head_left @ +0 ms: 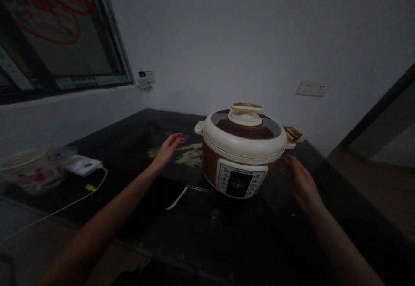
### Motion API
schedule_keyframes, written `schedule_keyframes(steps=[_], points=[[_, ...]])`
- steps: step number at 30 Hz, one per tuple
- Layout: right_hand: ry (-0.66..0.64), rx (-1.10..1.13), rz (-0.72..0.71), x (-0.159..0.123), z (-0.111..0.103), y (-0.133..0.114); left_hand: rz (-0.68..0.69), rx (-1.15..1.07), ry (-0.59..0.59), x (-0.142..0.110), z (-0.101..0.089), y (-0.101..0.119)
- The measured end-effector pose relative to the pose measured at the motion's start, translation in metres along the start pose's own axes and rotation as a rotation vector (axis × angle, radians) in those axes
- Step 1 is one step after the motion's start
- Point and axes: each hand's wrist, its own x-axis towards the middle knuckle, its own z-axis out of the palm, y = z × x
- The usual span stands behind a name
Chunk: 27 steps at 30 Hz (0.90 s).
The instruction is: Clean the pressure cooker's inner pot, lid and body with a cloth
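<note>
An electric pressure cooker [241, 147] stands on the dark table, cream and brown, with its lid on and a control panel [241, 180] facing me. My left hand [167, 148] is held in the air to the left of it, apart from its left handle [199, 127], fingers stretched out and holding nothing. Just under the right handle [290, 146] is my right hand [298, 178], fingers extended towards the cooker's side; whether they touch it I cannot tell. A crumpled brown-and-yellow thing [293, 134] sits on that right handle, its kind unclear.
The black glossy table [194, 230] has a pale floral pattern and a white streak [177, 198]. At left are a plastic-wrapped bowl [35, 169] and a white device [83, 165] with a cable [100, 182]. Sockets [312, 89] are on the wall behind.
</note>
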Motion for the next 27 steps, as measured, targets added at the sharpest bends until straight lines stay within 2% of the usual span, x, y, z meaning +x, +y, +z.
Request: schedule_keyframes(steps=[3,5,8,11,17,21,24,27], points=[[-0.093,-0.26,0.15,-0.035,-0.028,0.004,-0.021,0.235,-0.19,-0.025,-0.032,-0.002],[-0.152,-0.368,0.251,-0.055,-0.039,0.008,-0.027,0.37,-0.315,-0.04,-0.045,-0.005],[-0.213,-0.391,0.341,-0.072,-0.045,0.019,-0.023,0.534,-0.481,-0.055,-0.053,-0.009],[-0.242,-0.352,0.355,-0.077,-0.043,0.029,-0.013,0.654,-0.597,-0.063,-0.053,-0.014],[-0.288,-0.409,0.307,-0.077,-0.039,0.031,0.021,0.767,-0.723,-0.068,-0.045,-0.023],[-0.33,-0.471,0.283,-0.079,-0.042,0.031,0.043,0.761,-0.804,-0.073,-0.033,-0.019],[-0.348,-0.464,0.267,-0.081,-0.042,0.032,0.067,0.716,-0.878,-0.084,-0.013,-0.009],[-0.348,-0.445,0.253,-0.083,-0.039,0.032,0.102,0.659,-0.954,-0.098,0.019,0.001]])
